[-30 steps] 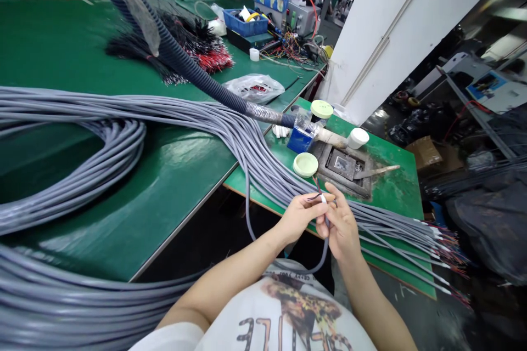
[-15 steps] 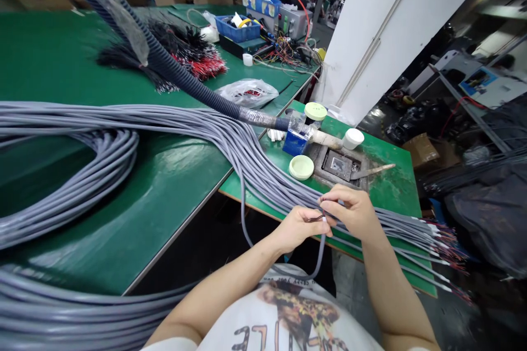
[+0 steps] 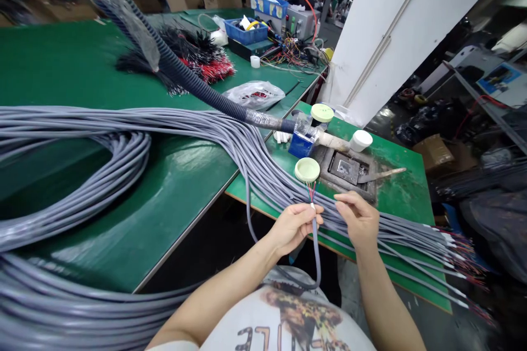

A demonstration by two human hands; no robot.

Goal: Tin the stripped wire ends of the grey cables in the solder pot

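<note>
My left hand (image 3: 297, 225) pinches a grey cable (image 3: 316, 252) just below its stripped end. Several thin coloured wires (image 3: 311, 193), some red and some dark, fan upward out of the white collar at that end. From the grip the cable hangs down in a loop in front of my shirt. My right hand (image 3: 359, 218) is raised a little to the right, thumb and forefinger slightly apart, with nothing visible between them. Behind both hands runs a thick bundle of grey cables (image 3: 272, 167) across the green benches.
A shallow pale-green lid (image 3: 307, 170) lies beyond the left hand. Farther back are a solder pot (image 3: 348, 167) with a flat blade across it, a white cup (image 3: 361, 140) and a ribbed extraction hose (image 3: 185, 74). Cable ends (image 3: 453, 247) reach past the right bench edge.
My right hand has let go of the wires and moved slightly right. The wires, bunched between my fingers before, now stand spread upward. My left hand keeps the cable.
</note>
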